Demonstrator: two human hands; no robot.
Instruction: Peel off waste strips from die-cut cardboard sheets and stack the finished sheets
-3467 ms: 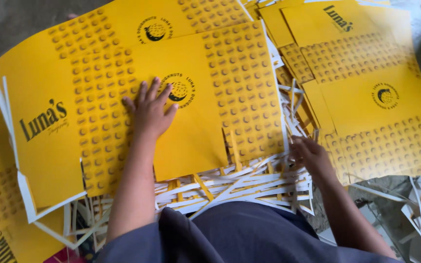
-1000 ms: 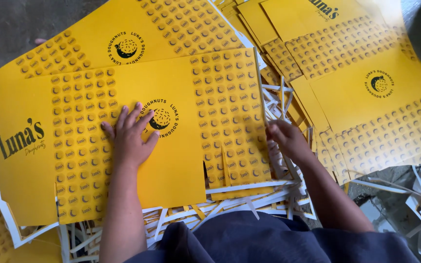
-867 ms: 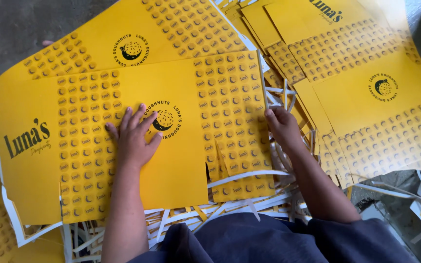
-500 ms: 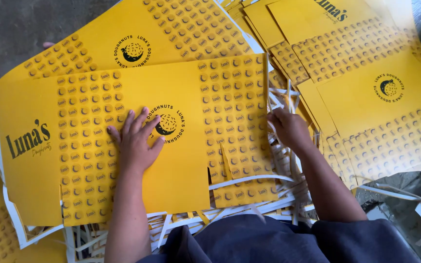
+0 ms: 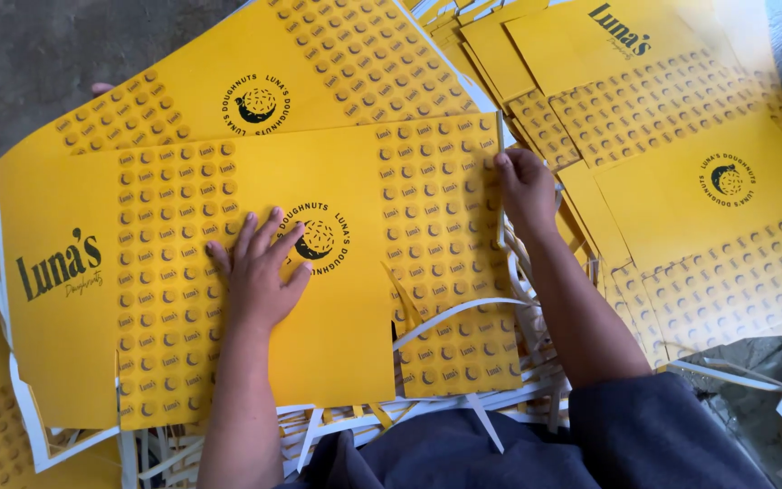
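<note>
Fingers of my left hand (image 5: 260,276) lie spread and flat on the top yellow sheet (image 5: 319,299), palm down just left of its round black emblem (image 5: 317,237), pressing rather than gripping, with nothing held. That sheet sits uppermost on the pile in front of me, its dotted bands running either side of the emblem. Right of the emblem, my right hand (image 5: 525,186) now pinches the sheet's upper right edge, thumb and fingers closed on the card; a second ago it lay lower, down among the white trim strips (image 5: 463,312) by that edge, so it has climbed the side while my left hand stayed put. I judge the sheet is pinned on one side and ready to be lifted or squared from the other. Further right of the emblem, the second stack of yellow sheets (image 5: 708,181) lies fanned out, untouched.
</note>
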